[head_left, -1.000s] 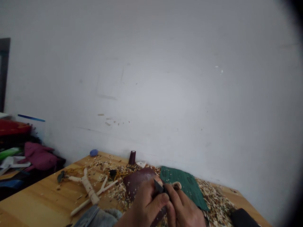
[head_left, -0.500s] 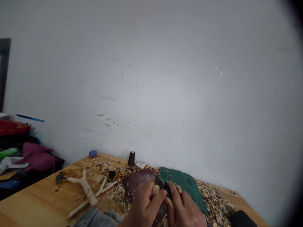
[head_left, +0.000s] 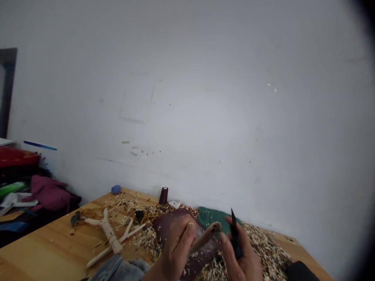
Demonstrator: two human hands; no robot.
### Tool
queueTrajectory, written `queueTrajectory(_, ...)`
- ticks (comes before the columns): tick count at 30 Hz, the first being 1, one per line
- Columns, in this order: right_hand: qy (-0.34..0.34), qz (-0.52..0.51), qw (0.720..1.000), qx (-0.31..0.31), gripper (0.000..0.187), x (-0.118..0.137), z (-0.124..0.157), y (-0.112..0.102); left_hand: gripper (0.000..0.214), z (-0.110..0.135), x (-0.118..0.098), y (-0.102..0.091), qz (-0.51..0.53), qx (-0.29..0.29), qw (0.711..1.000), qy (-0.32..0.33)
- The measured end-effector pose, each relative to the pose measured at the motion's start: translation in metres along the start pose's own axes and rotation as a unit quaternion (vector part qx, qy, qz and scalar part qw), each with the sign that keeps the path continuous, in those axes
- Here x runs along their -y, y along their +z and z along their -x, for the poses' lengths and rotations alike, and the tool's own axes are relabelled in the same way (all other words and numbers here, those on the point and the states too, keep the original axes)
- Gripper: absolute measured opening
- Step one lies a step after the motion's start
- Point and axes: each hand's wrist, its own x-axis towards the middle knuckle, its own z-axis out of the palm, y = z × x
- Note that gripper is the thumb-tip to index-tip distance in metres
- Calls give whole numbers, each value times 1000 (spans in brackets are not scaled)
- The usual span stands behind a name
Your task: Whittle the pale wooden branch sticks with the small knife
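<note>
My left hand [head_left: 178, 246] is closed around a wooden stick [head_left: 204, 239], which slants up to the right and has a dark patch near its far end. My right hand [head_left: 245, 258] grips a knife [head_left: 233, 228] with its dark pointed blade turned upward, just right of the stick's end. Blade and stick look apart. Beneath the hands lie a maroon sheet [head_left: 165, 226] and a green cloth [head_left: 209, 216], both sprinkled with wood shavings [head_left: 269, 249].
Peeled forked branches [head_left: 109, 232] lie on the wooden table [head_left: 38, 253] at left. Toward the wall stand a dark thread spool [head_left: 163, 196] and a blue round object [head_left: 116, 189]. A black object [head_left: 300, 271] sits front right. Purple fabric [head_left: 51, 193] is heaped beyond the table's left edge.
My hands have drawn apart, having been close together over the stick. The knife has come away to the right and its blade now points up. More of the stick shows.
</note>
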Motion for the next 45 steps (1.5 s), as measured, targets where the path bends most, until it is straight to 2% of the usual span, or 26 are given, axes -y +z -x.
queueTrajectory(4,60,-84,994,45,60,3,1,13,48,-1,-3,-2,6,-19,999,-30)
queueTrajectory(9,111,-174,977,47,60,12,5,22,47,-3,-14,-2,2,-11,997,-70)
queueTrajectory(15,156,-187,967,72,63,11,5,19,54,-1,-17,2,16,1,997,-81)
queueTrajectory(22,198,-164,965,40,65,15,4,17,53,0,-18,6,28,4,997,-77)
queueTrajectory(28,276,-292,915,-43,56,9,-4,13,37,-5,-11,6,-25,-13,998,-56)
queueTrajectory(33,336,-420,841,-66,58,-1,-17,6,27,-7,4,5,-68,-124,989,-34)
queueTrajectory(35,350,-447,820,-72,57,-1,-19,5,25,-8,8,3,-86,-139,986,-42)
queueTrajectory(39,360,-470,802,-81,50,5,-19,7,27,-10,10,-2,-134,-93,983,-85)
queueTrajectory(45,372,-497,779,-88,43,12,-22,9,43,-18,3,-23,-222,76,971,-50)
